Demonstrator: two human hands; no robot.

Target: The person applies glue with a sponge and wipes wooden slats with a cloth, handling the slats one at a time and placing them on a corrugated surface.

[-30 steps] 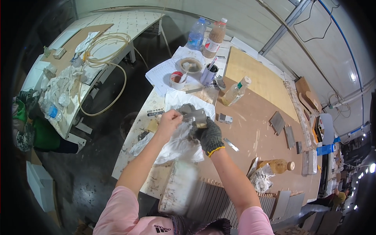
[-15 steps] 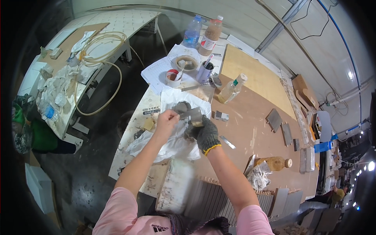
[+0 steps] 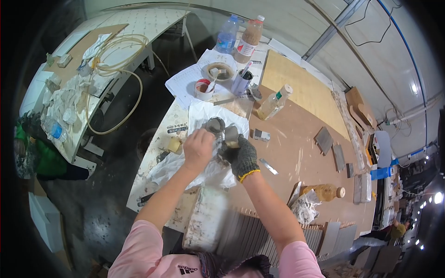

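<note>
My bare left hand (image 3: 199, 147) is closed, with its fingertips at the near side of a dark round container (image 3: 215, 124); whatever it pinches is hidden behind the fingers. My right hand (image 3: 242, 157) wears a dark grey knit glove with a yellow cuff edge. It grips a small grey piece (image 3: 231, 133) with a tan lower edge, just right of the container. Beneath both hands lies a crumpled white plastic sheet (image 3: 200, 111). A yellowish block (image 3: 174, 144) sits left of my left hand. Right of the glove lie a small grey-and-white piece (image 3: 261, 135) and a flat metal strip (image 3: 269, 166).
Farther back are tape rolls (image 3: 204, 90), a pen cup (image 3: 242, 83), papers (image 3: 178, 85) and bottles (image 3: 227, 37). A glass bottle (image 3: 273, 104) stands to the right. Grey slats (image 3: 248, 234) line the near edge. A second table (image 3: 162, 23) holds a coiled hose (image 3: 139, 99).
My left hand has moved from beside the grey piece to the dark container, its back now turned more upward. My right hand keeps its hold on the grey piece and has barely shifted.
</note>
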